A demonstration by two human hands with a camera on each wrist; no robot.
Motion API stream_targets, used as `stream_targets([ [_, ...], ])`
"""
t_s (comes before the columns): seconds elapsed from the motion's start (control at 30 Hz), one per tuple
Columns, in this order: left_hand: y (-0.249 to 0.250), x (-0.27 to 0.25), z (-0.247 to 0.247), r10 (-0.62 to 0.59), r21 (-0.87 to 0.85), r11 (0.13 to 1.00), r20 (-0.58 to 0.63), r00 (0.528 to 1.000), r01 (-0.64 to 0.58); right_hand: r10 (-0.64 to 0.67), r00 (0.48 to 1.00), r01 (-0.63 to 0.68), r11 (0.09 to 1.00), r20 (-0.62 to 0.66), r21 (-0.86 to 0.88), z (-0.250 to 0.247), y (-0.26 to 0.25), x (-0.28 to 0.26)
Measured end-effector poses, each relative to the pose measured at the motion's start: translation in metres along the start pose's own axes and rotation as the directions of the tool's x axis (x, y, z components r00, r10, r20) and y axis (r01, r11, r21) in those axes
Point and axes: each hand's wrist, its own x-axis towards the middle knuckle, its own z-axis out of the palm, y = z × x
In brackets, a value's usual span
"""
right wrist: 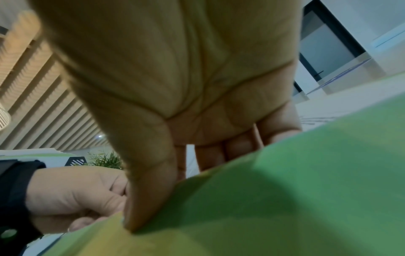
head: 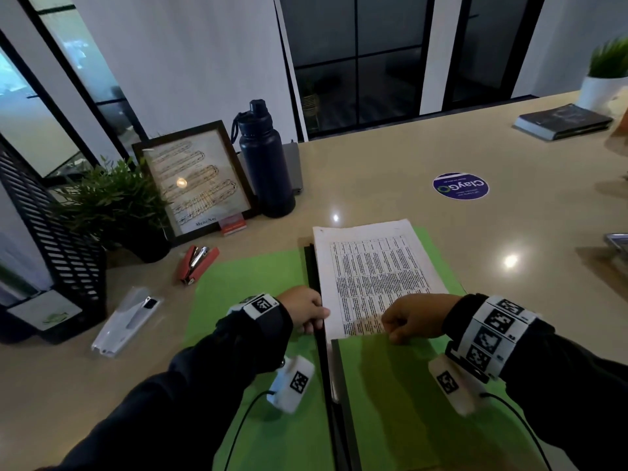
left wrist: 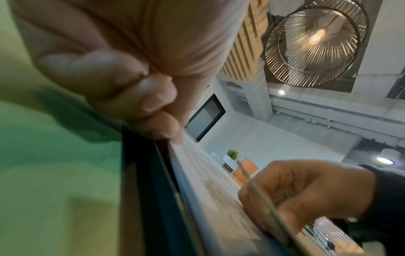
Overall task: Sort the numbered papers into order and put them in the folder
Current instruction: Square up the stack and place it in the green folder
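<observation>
A green folder [head: 258,277] lies open on the table with a dark spine down its middle. On its right half rests a stack of printed papers [head: 373,263], the near end tucked behind the folder's green pocket [head: 401,385]. My left hand [head: 306,312] sits at the spine, its curled fingers [left wrist: 153,104] pinching the stack's left edge [left wrist: 210,181]. My right hand [head: 407,317] pinches the pocket's top edge: its thumb [right wrist: 149,190] lies on the outside of the pocket [right wrist: 285,190] and the fingers go behind it, over the papers. No page number is readable.
A red stapler [head: 197,263] and a clear plastic pack [head: 125,321] lie left of the folder. Behind them stand a potted plant [head: 115,202], a framed picture [head: 197,178], a dark bottle [head: 265,158] and a black mesh organizer [head: 57,239]. A round sticker [head: 460,185] and a book [head: 562,121] are far right.
</observation>
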Motion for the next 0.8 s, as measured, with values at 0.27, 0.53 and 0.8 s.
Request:
stream_targets([
  [0.27,0.009,0.004,0.012,0.049,0.165,0.985,0.036,0.998,-0.054,0.033,0.998,-0.031,0.999,0.046,-0.041,-0.012,0.001,0.005],
  [0.53,0.020,0.010,0.023,0.121,0.348,0.927,0.080,0.989,-0.141,0.082,0.996,-0.081,0.995,0.023,-0.060,-0.016,0.002,0.009],
  [0.8,0.015,0.020,0.002,0.072,0.349,0.928,0.166,0.984,-0.127,0.057,0.998,-0.057,0.998,-0.021,-0.025,-0.012,0.005,0.010],
])
